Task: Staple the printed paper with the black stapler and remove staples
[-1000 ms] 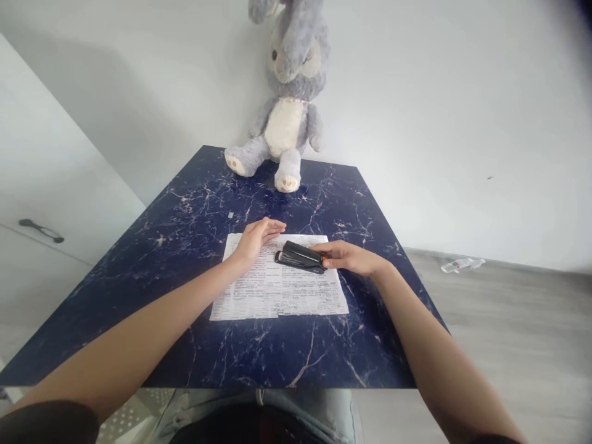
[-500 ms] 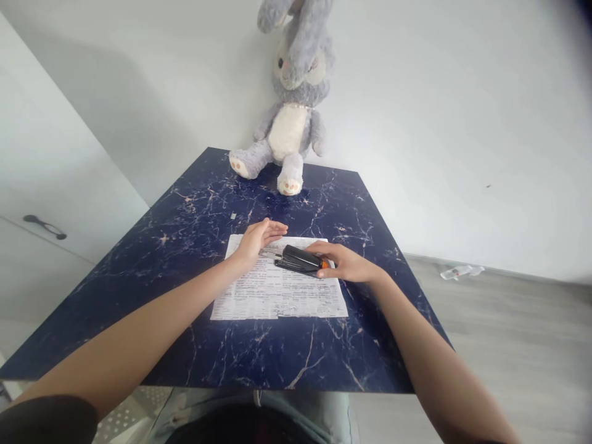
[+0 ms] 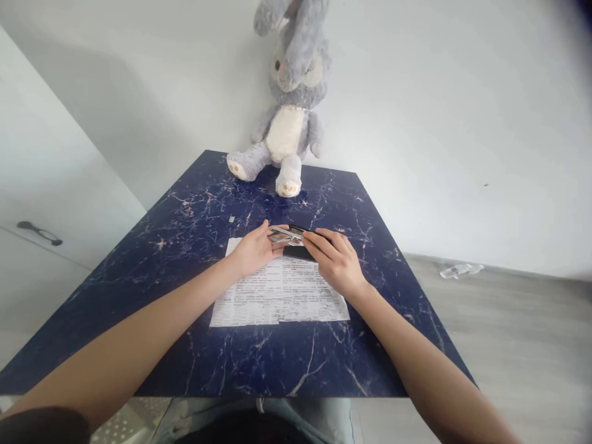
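A black stapler (image 3: 298, 251) is tilted above the upper part of a sheet of printed paper (image 3: 277, 296), its metal magazine (image 3: 287, 235) swung away from the black body. My right hand (image 3: 340, 259) grips the stapler's right end, fingers wrapped over it. At the other end is my left hand (image 3: 256, 248), its thumb raised and its fingers stretched out around the tip of the magazine. Whether those fingers press on the metal, I cannot tell. The orange part at the stapler's end is hidden behind my right hand.
A grey plush rabbit (image 3: 289, 132) sits at the back of the dark blue marbled table (image 3: 240, 364), against the wall. A small pale piece (image 3: 232, 219) lies left of the paper. Clear plastic bottles (image 3: 460, 271) lie on the floor at right. A white cabinet (image 3: 41, 166) stands at left.
My right hand has turned over the stapler and tipped it up, lifting it slightly away from me. The magazine now shows between both hands. My left hand's fingers have turned toward its tip.
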The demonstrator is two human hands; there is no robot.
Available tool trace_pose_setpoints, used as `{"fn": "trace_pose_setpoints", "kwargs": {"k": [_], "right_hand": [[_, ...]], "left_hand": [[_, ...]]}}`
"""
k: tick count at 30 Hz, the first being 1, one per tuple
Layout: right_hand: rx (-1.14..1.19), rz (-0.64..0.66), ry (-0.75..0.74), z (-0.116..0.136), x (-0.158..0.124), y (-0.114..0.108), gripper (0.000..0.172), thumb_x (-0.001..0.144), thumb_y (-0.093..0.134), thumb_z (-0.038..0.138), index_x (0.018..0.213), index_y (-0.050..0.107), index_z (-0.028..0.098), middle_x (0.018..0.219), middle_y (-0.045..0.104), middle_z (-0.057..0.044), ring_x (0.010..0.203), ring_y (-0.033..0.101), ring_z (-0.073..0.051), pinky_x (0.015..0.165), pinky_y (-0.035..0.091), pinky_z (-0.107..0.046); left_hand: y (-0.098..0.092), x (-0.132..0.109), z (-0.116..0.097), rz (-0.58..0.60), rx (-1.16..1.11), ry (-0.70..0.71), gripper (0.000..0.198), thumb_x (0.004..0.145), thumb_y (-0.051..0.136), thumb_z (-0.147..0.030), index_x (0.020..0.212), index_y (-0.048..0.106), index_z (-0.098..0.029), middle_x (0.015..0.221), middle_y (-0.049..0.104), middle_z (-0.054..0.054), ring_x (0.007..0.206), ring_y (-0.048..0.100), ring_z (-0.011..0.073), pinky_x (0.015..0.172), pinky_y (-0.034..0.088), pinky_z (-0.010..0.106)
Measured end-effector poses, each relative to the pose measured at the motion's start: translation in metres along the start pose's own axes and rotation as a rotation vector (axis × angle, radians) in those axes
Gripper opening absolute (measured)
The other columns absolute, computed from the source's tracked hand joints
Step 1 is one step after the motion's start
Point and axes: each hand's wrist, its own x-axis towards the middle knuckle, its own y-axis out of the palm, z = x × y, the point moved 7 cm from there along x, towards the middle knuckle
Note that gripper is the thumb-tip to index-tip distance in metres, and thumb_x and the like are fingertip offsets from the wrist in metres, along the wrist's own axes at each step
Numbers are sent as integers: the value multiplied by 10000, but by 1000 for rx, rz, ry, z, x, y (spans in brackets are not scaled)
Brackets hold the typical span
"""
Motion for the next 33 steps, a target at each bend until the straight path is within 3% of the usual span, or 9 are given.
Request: {"fn": "trace_pose_setpoints", "kwargs": {"k": [3, 7, 9, 13, 17, 20, 23, 28, 33], "right_hand": [[-10, -30, -1, 0, 2, -1, 533, 936, 467, -30, 1374, 643, 219, 1378, 682, -78, 1296, 577, -279, 1036, 499, -466], [231, -164, 368, -30, 0, -7, 315, 904, 572, 89, 1155, 723, 204, 1205, 731, -97, 1075, 652, -283, 921, 526, -458], [387, -91, 602, -48, -9, 4, 135, 881, 677, 235, 998, 724, 186, 952, 737, -66, 832, 655, -245, 743, 520, -384], [637, 202, 774, -56, -23, 40, 207, 833, 751, 356, 791, 663, 174, 647, 578, 31, 596, 526, -154, 575, 375, -277], [636, 278, 585, -41, -16, 51, 151, 801, 801, 280, 862, 709, 178, 815, 682, -11, 781, 614, -202, 733, 466, -321], [512, 173, 338, -26, -4, 34, 379, 807, 853, 338, 1130, 716, 194, 1101, 718, -90, 1028, 621, -284, 927, 488, -439], [393, 12, 59, -5, 2, 6, 528, 907, 783, 382, 1380, 612, 221, 1246, 662, -132, 1128, 601, -296, 976, 486, -486], [340, -139, -240, 26, -2, -16, 540, 996, 641, 156, 1510, 502, 249, 1128, 703, -85, 948, 667, -202, 816, 557, -375], [309, -169, -268, 37, -4, -18, 577, 966, 641, 86, 1512, 503, 212, 1092, 726, -93, 929, 689, -213, 798, 592, -384]], "left_hand": [[-1, 1, 4, -20, 28, 3, 241, 1047, 535, -284, 1101, 706, -125, 1071, 743, 141, 1008, 718, 231, 954, 574, 385], [-14, 0, -13, -203, 241, 249, 135, 1019, 531, -151, 1035, 665, -143, 1060, 740, 136, 911, 741, 206, 919, 604, 391], [-19, -11, -34, -362, 395, 494, 123, 1047, 514, -225, 1098, 610, -166, 1028, 739, 112, 810, 745, 188, 822, 632, 389], [-3, -40, -64, -480, 714, 858, 250, 1082, 467, -415, 1185, 540, -199, 1016, 754, 79, 720, 740, 157, 701, 627, 322], [30, -58, -59, -355, 1140, 993, 264, 1087, 477, -409, 1145, 617, -193, 889, 776, 43, 655, 718, 123, 647, 572, 242], [60, -71, -41, -110, 1492, 1236, 216, 1042, 594, -396, 1063, 671, -195, 694, 721, -15, 522, 640, 100, 551, 491, 218], [78, -80, -23, 137, 1635, 1400, 211, 1010, 650, -395, 1024, 667, -185, 689, 708, -18, 518, 625, 108, 536, 469, 238], [87, -84, -14, 311, 1648, 1431, 266, 1048, 565, -255, 793, 584, -184, 649, 652, -6, 533, 599, 131, 514, 439, 270], [87, -83, -12, 338, 1681, 1363, 290, 1054, 549, -257, 776, 584, -182, 656, 639, 2, 559, 595, 135, 536, 449, 279]]}}
